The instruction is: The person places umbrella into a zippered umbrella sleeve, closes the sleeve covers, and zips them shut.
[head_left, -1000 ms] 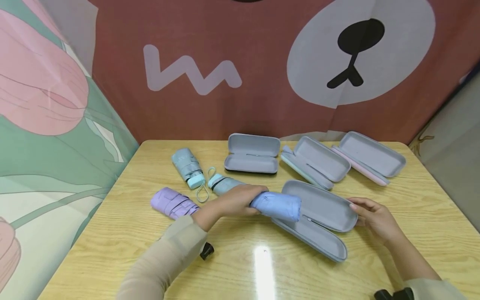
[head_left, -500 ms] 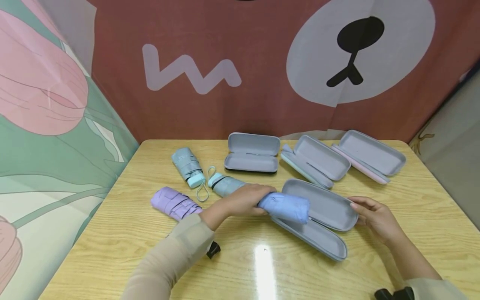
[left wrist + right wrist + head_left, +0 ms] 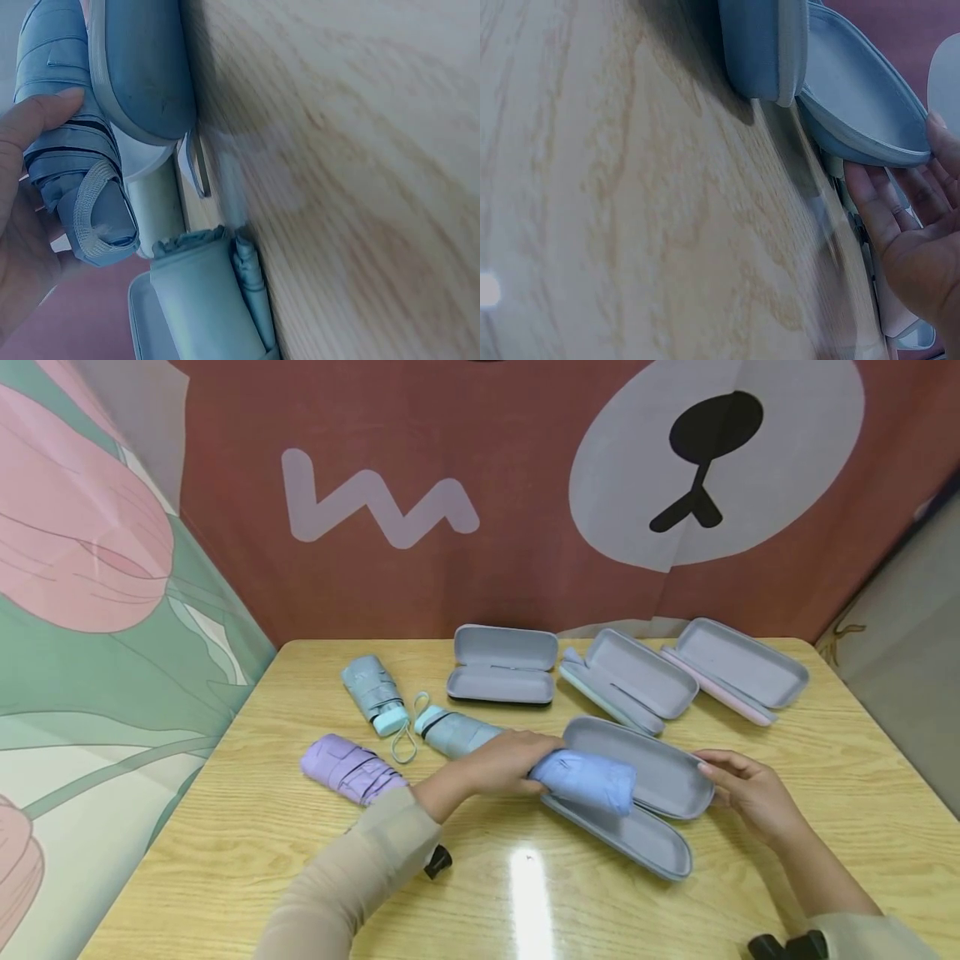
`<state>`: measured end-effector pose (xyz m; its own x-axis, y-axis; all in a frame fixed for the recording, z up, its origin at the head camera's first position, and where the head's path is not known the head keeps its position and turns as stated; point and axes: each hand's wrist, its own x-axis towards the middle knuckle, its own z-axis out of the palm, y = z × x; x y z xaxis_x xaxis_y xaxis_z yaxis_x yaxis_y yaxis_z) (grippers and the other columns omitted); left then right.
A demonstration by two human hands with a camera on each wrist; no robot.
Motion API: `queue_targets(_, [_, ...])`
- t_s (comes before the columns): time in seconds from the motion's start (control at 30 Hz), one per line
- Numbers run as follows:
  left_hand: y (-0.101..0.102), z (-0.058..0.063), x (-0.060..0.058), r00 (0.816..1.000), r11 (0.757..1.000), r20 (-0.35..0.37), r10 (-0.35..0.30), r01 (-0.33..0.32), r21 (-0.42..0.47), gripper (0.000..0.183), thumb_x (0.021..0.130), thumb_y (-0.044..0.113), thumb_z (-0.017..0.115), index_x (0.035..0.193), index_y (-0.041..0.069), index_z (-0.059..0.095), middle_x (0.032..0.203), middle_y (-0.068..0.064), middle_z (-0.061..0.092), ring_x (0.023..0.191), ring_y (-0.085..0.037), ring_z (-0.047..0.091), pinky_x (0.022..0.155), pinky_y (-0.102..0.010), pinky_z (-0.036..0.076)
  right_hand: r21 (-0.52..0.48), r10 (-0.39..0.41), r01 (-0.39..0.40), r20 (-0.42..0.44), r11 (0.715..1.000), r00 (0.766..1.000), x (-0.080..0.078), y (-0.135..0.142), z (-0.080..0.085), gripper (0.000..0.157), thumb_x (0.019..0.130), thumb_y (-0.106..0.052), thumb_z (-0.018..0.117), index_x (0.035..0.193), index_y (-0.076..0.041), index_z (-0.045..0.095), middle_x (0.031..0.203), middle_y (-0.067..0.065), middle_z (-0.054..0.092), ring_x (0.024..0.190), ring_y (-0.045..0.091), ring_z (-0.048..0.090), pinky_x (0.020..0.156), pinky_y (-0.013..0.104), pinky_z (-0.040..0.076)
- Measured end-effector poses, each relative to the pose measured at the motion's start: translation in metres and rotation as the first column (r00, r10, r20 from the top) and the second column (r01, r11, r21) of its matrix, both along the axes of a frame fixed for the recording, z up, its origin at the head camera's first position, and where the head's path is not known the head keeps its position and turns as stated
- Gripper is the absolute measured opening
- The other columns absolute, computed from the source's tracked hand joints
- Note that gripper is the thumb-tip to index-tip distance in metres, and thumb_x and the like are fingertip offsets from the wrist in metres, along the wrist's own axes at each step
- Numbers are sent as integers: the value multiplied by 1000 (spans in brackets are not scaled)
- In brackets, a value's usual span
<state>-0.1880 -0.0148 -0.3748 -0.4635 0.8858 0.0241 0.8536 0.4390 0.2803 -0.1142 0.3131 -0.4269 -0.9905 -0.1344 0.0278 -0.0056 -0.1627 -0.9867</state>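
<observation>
Blue umbrella (image 3: 587, 779): folded, periwinkle, lying across the near open case, one end over the case's tray, the other end in the left hand.
Left hand (image 3: 508, 762): fingers wrapped round the handle end of the blue umbrella; the left wrist view shows the thumb (image 3: 41, 118) pressed on the folded fabric.
Right hand (image 3: 752, 795): fingers straight and relaxed, fingertips touching the right end of the near case's lid, holding nothing.
Near case (image 3: 647, 837): grey, lid open, lying slantwise on the wooden table (image 3: 225, 852) between the two hands.
Other cases: three more open grey ones in a row at the back, left (image 3: 502, 675), middle (image 3: 630, 681) and right (image 3: 738, 667).
Other umbrellas: a lilac one (image 3: 347, 768) near the left sleeve, a pale teal one (image 3: 372, 693) behind it, a grey-green one (image 3: 453, 732) just beside the left hand.
</observation>
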Motion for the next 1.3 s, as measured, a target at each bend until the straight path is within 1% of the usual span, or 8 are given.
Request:
queue_targets(0.23, [8,-2,4,1000,1000,9,-11,11,-13,53,79,27,62,124,11,40,119,1,49,106,-12,44,90,-27,33,-20,-5,5,-1,1000,1000,0,-1,1,26,86,1,47,98,-14,66,93,-7,59,80,7,56,62,24,48])
queue_targets(0.5, [16,-3,11,1000,999,28,-13,14,-46,55,78,27,63,125,12,40,121,0,48,110,-13,42,91,-33,32,-23,-1,1,-21,1000,1000,1,-2,2,26,86,2,47,99,-13,65,95,-8,59,82,6,56,64,24,48])
queue_targets(0.73, [21,-6,15,999,998,31,-33,35,-54,55,78,28,63,126,12,40,121,2,48,110,-12,42,90,-29,32,-60,-4,2,-33,998,999,1,-3,2,24,86,1,49,99,-12,65,93,-6,60,82,6,56,65,24,48])
queue_targets(0.87, [22,-7,18,999,996,4,-38,38,-77,54,79,29,62,126,14,40,121,3,48,111,-12,42,90,-30,32,-61,-11,9,-35,998,999,1,-2,0,24,85,0,50,100,-11,65,93,-7,61,82,6,56,66,23,48])
queue_targets(1.03, [25,-7,21,998,993,-29,-53,50,-106,54,79,29,61,127,15,39,124,3,46,114,-11,38,93,-32,29,-48,-33,32,-24,998,999,2,-3,0,24,85,0,50,99,-13,65,92,-7,61,81,5,56,66,22,48])
queue_targets(1.2, [30,-5,22,994,988,-74,-86,75,-134,55,80,30,60,128,14,37,125,3,45,115,-11,38,93,-31,28,-22,-47,47,-22,999,999,2,-4,1,25,86,1,49,98,-14,66,91,-6,61,79,6,56,62,23,48])
queue_targets(1.3, [33,-5,23,989,985,-104,-103,87,-148,56,80,31,60,128,14,37,124,2,46,114,-12,39,92,-31,29,-26,-45,44,-22,999,999,2,-4,1,26,86,1,48,98,-14,66,91,-6,62,79,7,57,62,23,48])
